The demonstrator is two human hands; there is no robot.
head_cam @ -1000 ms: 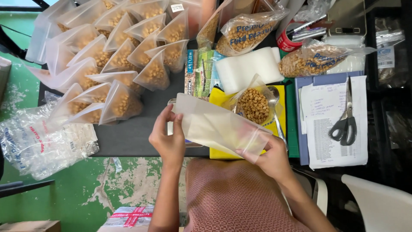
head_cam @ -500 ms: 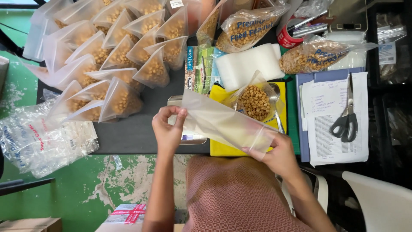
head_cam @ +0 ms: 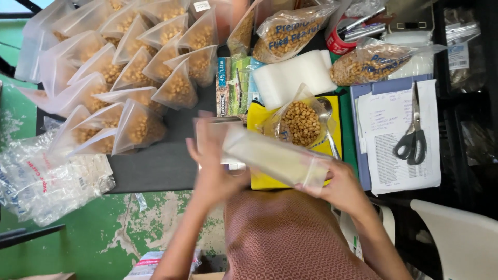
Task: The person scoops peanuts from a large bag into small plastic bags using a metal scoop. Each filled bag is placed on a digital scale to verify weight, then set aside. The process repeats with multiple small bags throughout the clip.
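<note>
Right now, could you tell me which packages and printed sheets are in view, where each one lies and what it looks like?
Empty clear bag: flat, held between left hand and right hand.
Small filled bags: clear cones of tan nuts, upper left.
Open nut bag: on yellow board.
Two big printed nut bags: top centre.
Printed sheet: white, right, under scissors.

Left hand motion-blurred

Bare forearms, reddish patterned garment
</note>
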